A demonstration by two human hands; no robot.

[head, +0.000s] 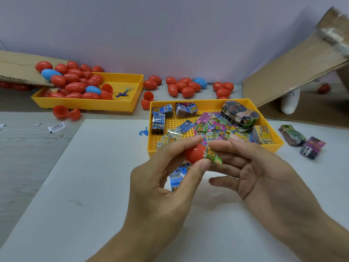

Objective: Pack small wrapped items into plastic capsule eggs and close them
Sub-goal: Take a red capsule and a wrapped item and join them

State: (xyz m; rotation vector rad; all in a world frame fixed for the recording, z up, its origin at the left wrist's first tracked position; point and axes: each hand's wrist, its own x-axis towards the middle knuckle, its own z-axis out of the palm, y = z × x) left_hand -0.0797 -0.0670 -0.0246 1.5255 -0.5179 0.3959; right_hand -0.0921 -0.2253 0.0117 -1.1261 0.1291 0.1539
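Red plastic, the capsule half (194,155) sits pinched in my left hand (160,178), held above the tabletop (94,186) just in front of the yellow tray (213,149) of wrapped packets. Its open mouth seems to face right, where the green wrapped item (212,157) pokes out against the rim, crumpled and only partly in. My right hand (264,173) is nearer that packet, its grip loosely curled with fingertips on the wrapper. I judge the next push must run leftward into the shell. A blue packet (176,177) lies below.
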